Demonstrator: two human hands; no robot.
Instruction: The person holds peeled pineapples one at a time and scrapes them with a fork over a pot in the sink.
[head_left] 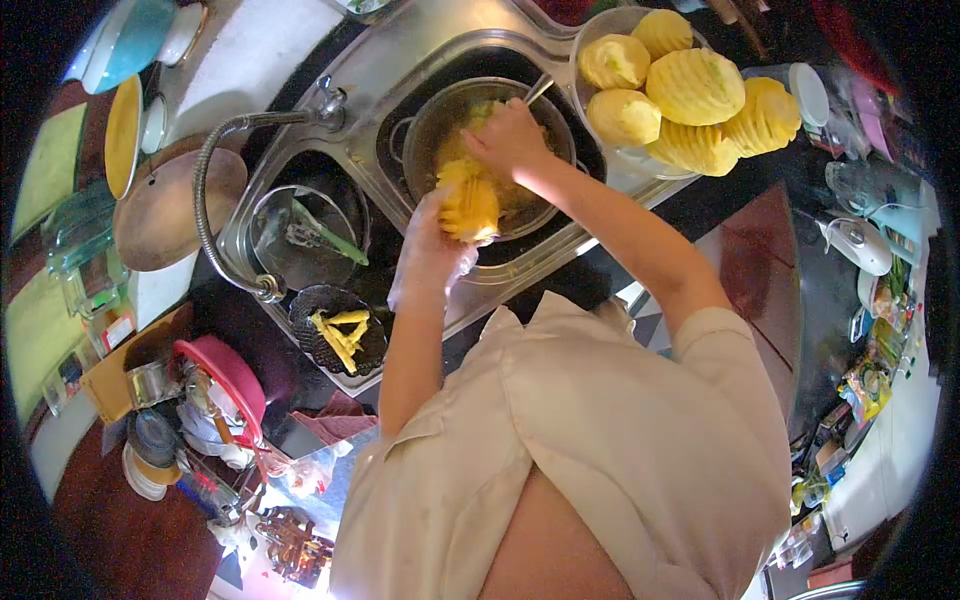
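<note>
Right, so the pineapple (468, 205) is up over the pot (425, 125), and the fingers of my left hand (430, 225), inside a clear plastic glove (434, 268), are clamped round its near side. At its far end my right hand (510, 140) has its fingers curled in; a metal handle (540, 88) pokes out just past them, and I can't tell whether they grip it. Now, the danger: that grooved flesh is probably slick, so if the glove slides, down it drops into the pot. And should that handle belong to a blade, one slip could send the edge toward my left fingers. Edges, then! The pot's rim rings the work closely, the sink (350, 140) around it, so there's little sideways room down low. On my right, a bowl (577, 75) of peeled pineapples (695, 85) crowds the sink's edge; a swinging right arm (620, 225) could knock it. On my left, the curved tap hose (203, 185) stands well apart, the dark dish (316, 297) of yellow strips (342, 338) nearer me. Best room: straight up.
</note>
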